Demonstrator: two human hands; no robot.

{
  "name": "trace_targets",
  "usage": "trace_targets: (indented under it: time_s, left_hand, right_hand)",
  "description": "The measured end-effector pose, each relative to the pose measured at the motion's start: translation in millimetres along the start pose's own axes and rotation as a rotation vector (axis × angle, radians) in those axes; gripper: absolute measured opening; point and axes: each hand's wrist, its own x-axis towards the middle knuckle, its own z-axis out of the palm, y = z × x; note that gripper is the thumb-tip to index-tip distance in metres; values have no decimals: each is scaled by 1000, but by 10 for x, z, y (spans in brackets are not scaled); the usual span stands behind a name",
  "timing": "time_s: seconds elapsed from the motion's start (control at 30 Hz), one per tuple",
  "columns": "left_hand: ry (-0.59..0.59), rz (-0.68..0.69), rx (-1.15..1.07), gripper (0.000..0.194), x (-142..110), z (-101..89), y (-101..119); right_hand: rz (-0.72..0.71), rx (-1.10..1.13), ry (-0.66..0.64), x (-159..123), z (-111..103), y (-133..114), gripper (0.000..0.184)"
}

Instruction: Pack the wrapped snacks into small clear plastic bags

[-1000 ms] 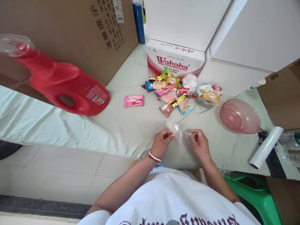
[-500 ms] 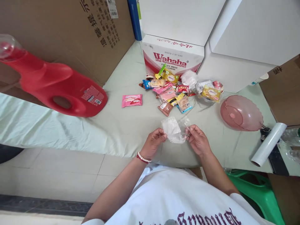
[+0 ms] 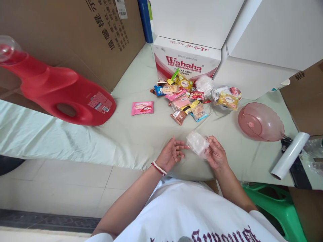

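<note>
A pale green, smooth cloth [image 3: 121, 139] is spread over the table, faintly sheened and creased along its near left edge. Near the centre, a crumpled wad of translucent white film [image 3: 197, 144] is seen, thin, shiny plastic in look. Glossy printed wrapping is shown on the flat pink rectangular snack packet [image 3: 142, 108] and on the heap of small multicoloured snack packets [image 3: 179, 101]. Smooth, shiny plastic is seen in the big red handled bottle [image 3: 85, 95] at left, matt cardboard in the large brown box [image 3: 63, 40] behind it.
</note>
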Motion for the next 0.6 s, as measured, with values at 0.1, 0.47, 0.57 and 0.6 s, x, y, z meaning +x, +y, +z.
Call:
trace_targets:
  time_s: [0.1, 0.47, 0.57, 0.6]
  left_hand:
    - [-44, 52, 88, 67, -30, 149, 13]
    - [-71, 784, 1134, 30, -308, 712, -278]
    - [-71, 875, 1270, 38, -207, 804, -392]
    - [-55, 874, 1278, 30, -163, 815, -410]
  right_hand:
    - [-60, -86, -14, 35, -32, 62, 28]
    - [-266, -533, 143, 139, -59, 246, 28]
    - [-271, -514, 160, 121, -64, 258, 27]
    - [-290, -531, 171, 110, -67, 253, 27]
